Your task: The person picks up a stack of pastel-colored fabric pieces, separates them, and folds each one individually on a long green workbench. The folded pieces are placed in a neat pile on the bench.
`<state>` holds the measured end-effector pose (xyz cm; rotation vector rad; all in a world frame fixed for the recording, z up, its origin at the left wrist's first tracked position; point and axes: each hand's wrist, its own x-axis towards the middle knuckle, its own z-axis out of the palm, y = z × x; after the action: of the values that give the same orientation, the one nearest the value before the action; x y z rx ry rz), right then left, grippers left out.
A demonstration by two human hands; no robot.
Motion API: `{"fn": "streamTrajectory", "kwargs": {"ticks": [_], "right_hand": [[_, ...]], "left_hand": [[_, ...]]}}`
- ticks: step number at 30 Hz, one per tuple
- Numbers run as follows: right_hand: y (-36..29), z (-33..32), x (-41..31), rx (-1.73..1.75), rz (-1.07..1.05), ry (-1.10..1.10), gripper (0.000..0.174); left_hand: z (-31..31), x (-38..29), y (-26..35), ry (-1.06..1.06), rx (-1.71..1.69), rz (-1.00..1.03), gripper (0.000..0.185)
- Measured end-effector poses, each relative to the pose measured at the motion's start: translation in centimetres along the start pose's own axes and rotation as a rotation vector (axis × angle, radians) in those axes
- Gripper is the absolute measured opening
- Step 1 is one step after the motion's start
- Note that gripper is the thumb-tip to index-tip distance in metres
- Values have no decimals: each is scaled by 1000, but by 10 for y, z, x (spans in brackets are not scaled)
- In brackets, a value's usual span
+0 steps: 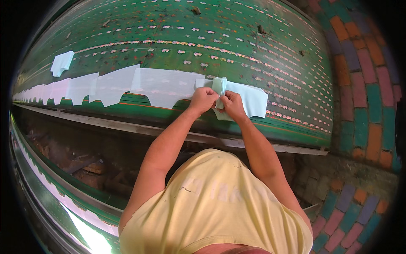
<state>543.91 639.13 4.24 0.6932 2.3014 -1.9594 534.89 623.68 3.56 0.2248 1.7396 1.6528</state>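
Both hands meet over a long green printing table. My left hand (204, 99) pinches the left side of a small folded bundle of pale mint fabric (219, 86). On the bundle's right side, the thumb and fingers of my right hand (232, 103) grip its edge. A flat mint fabric piece (250, 96) lies under and to the right of my right hand. To the left, a row of pale cut fabric pieces (168, 84) with curved cutouts lies along the table's near side, their ends overlapping. The fingertips partly hide the bundle's lower part.
A small stack of pale fabric (62, 63) lies farther back at the left. Small dark objects (196, 11) sit on the green tabletop (177, 38). A metal rail (127, 127) runs along the near edge. Another table with pale pieces stands at lower left; coloured paving (364, 89) lies at right.
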Motion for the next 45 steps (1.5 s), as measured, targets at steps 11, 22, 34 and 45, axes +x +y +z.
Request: {"fn": "streamTrajectory", "kwargs": {"ticks": [11, 22, 34, 45], "right_hand": [[-7, 10, -2, 175, 85, 113, 26], [0, -154, -88, 841, -191, 668, 34], [11, -387, -279, 979, -694, 1122, 43], [150, -563, -453, 149, -755, 1607, 33]], "left_hand": [[-21, -3, -19, 143, -572, -88, 11], [-23, 0, -33, 185, -637, -52, 7], [52, -42, 95, -63, -823, 265, 17], [279, 5, 91, -135, -499, 279, 3]]}}
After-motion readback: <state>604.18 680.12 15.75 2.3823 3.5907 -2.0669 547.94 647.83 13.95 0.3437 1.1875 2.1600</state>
